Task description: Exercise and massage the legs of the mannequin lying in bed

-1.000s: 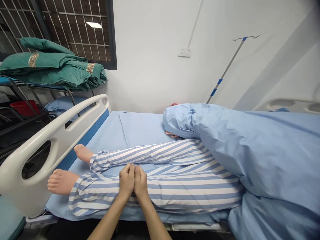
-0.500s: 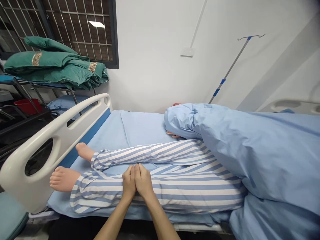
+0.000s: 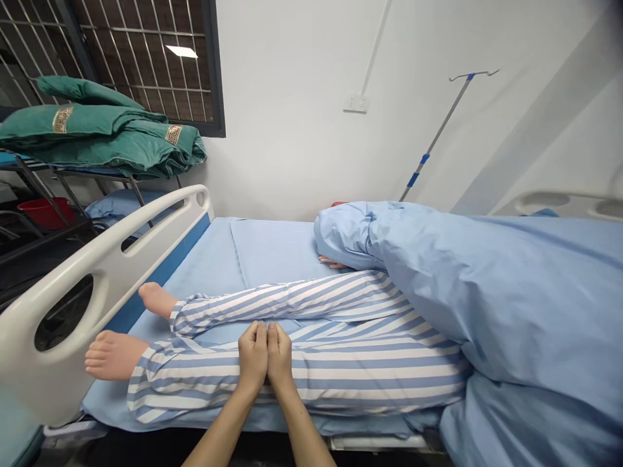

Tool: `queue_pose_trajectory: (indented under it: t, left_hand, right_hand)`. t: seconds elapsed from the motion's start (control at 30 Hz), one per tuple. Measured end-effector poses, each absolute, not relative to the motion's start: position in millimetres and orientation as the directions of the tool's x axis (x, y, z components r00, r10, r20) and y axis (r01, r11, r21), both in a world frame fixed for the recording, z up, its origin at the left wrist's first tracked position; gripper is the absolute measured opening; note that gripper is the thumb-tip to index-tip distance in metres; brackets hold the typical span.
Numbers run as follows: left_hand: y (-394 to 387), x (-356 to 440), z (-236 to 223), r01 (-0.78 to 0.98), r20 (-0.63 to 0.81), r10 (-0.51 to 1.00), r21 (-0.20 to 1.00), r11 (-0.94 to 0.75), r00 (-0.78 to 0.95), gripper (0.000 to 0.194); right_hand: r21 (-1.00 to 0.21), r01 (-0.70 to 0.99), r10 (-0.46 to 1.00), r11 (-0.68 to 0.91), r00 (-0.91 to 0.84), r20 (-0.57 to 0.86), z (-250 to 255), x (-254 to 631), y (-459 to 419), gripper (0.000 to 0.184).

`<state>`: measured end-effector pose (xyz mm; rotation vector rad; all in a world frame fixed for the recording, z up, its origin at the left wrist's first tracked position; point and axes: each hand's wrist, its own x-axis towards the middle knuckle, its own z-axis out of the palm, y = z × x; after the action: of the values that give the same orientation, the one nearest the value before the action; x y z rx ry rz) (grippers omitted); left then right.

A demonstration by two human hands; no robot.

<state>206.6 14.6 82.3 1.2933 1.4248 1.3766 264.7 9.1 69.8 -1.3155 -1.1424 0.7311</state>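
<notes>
Basically, the striped trousers point(image 3: 370, 370) are loose and soft, white with light blue bands that run lengthwise along the nearer leg and slant across the farther one. The cloth puckers into small folds at the cuffs and creases up near the hips, where it goes under a puffy, rumpled light blue quilt point(image 3: 487, 292). They lie on the pale blue sheet point(image 3: 272, 250) of a bed, on a figure whose legs spread slightly apart, with the bare near foot point(image 3: 115, 355) and far foot point(image 3: 156, 299) poking out towards the cream bed end point(image 3: 146, 224). The left hand point(image 3: 253, 355) and right hand point(image 3: 280, 355) are side by side over the nearer leg, about mid-length, both with fingers curled in and thumbs uppermost; whether anything is inside them, or whether they press on the cloth, can't be told. A few fingers point(image 3: 332, 262) show from under the quilt. Beyond the bed, a thin metal pole point(image 3: 440, 130) leans in view against the white wall point(image 3: 282, 117), and folded green bedding point(image 3: 121, 143) sits near the barred window point(image 3: 146, 58).
</notes>
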Motion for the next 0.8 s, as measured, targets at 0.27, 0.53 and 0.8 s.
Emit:
queue_pose_trajectory:
  t: [0.27,0.53,0.8]
  left_hand:
    - [9,206,63,0.265,0.187,0.969,0.954,-0.14,-0.161,0.034]
    - [11,207,65,0.25,0.18,0.973,0.958,-0.14,-0.143,0.035]
    - [14,214,74,0.232,0.135,0.984,0.967,-0.105,-0.118,0.036]
  right_hand:
    - [-0.977,0.141,0.917,0.161,0.344,0.2,69,267,9,0.032]
    - [-0.914,0.369,0.941,0.172,0.213,0.263,78,277,8,0.034]
    - [-0.956,0.248,0.928,0.16,0.292,0.231,67,282,10,0.034]
